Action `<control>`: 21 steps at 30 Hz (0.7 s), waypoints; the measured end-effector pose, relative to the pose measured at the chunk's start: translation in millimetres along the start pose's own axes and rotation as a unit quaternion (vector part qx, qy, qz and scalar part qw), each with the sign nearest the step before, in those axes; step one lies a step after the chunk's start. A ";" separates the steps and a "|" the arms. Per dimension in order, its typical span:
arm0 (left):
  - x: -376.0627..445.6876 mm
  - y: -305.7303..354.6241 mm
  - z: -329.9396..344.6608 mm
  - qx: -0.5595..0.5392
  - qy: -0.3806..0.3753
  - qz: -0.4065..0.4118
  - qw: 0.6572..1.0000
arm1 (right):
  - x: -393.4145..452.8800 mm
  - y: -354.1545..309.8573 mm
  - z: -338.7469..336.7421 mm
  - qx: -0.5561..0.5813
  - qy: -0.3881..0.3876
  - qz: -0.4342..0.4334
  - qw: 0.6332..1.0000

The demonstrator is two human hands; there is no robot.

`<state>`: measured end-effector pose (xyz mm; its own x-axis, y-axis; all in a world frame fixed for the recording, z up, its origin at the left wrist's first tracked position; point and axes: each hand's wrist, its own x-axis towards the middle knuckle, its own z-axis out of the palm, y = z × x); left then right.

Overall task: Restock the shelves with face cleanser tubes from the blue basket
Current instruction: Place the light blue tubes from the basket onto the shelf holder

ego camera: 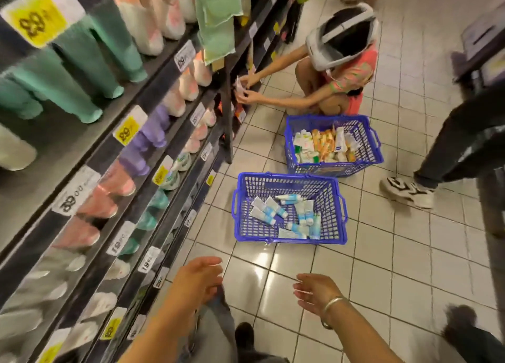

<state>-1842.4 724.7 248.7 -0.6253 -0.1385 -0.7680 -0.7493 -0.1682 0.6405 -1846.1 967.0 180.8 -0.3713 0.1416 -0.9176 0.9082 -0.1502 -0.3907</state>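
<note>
A blue basket (334,235) stands on the tiled floor in front of me, with several white and light-blue face cleanser tubes (300,215) lying loose in it. My left hand (199,276) hovers low beside the shelf edge, fingers relaxed and empty. My right hand (314,291), a silver bangle on its wrist, is held out with loose fingers and holds nothing. Both hands are well short of the basket. The shelves (153,133) on the left carry rows of upright tubes in green, pink, purple and white.
A second blue basket (333,171) with mixed tubes stands farther back. A crouching person (328,70) with a head-worn device handles items at the shelf there. Another person's leg and sneaker (407,192) are at the right. My own shoe (244,335) is below.
</note>
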 end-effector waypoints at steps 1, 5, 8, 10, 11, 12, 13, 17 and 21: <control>13.2 2.4 11.0 0.013 0.000 -0.007 1.000 | 10.0 -4.7 -10.6 0.013 0.013 0.011 1.000; 67.6 14.7 54.9 0.039 -0.016 -0.054 0.998 | 49.8 -32.5 -44.0 0.059 0.051 0.039 0.996; 110.4 21.6 84.2 0.066 -0.040 -0.088 0.993 | 76.6 -51.0 -60.6 0.072 0.081 0.055 0.993; 141.0 27.7 101.8 0.083 -0.050 -0.108 0.989 | 95.8 -62.1 -69.4 0.078 0.099 0.070 0.990; 156.2 32.2 110.0 0.091 -0.053 -0.117 0.987 | 105.8 -68.9 -72.7 0.079 0.108 0.078 0.988; 172.6 37.2 118.1 0.097 -0.053 -0.129 0.985 | 116.6 -77.7 -75.1 0.079 0.116 0.086 0.986; 189.4 43.0 126.4 0.100 -0.051 -0.142 0.984 | 128.6 -87.9 -77.2 0.080 0.118 0.092 0.985; 265.0 66.6 160.3 0.098 -0.055 -0.159 0.981 | 194.9 -134.7 -77.6 0.072 0.121 0.086 0.986; 348.7 56.3 197.9 0.113 -0.048 -0.157 0.980 | 281.6 -154.8 -66.1 0.001 0.104 0.060 0.993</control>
<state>-2145.7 860.1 17.2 -0.3652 -0.0205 -0.9307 -0.9306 0.0331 0.3644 -2078.4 1094.8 -12.3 -0.2120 0.3221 -0.9227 0.9428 -0.1811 -0.2799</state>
